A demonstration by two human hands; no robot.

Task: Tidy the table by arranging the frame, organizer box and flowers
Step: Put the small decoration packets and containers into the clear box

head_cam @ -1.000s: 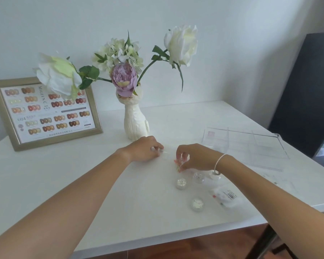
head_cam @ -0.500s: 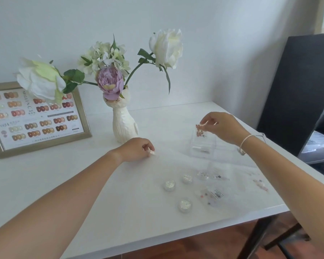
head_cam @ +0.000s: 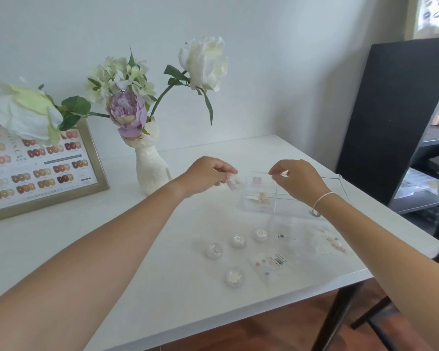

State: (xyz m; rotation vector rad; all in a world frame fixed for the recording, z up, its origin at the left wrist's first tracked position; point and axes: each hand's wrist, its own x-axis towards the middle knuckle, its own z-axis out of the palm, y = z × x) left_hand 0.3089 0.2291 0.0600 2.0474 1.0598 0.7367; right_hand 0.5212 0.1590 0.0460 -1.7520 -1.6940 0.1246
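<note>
A clear organizer box point(head_cam: 261, 201) sits on the white table point(head_cam: 142, 262) at mid right, with a small gold item in one compartment. My left hand point(head_cam: 208, 173) hovers just left of the box, pinching a small clear packet point(head_cam: 232, 184). My right hand point(head_cam: 298, 179) is above the box, fingers pinched together; I cannot see anything in them. The gold-edged frame point(head_cam: 39, 171) with a colour chart leans against the wall at far left. White and lilac flowers point(head_cam: 127, 97) stand in a white vase point(head_cam: 150, 171) between the frame and the box.
Several small round glitter jars point(head_cam: 235, 274) and clear packets point(head_cam: 271, 264) lie near the table's front right edge. A black panel point(head_cam: 390, 110) and shelves stand to the right. The wall runs behind the table.
My left hand has lifted off the table with the small packet and moved right toward the box. My right hand let its item fall into the box and stays above it.
</note>
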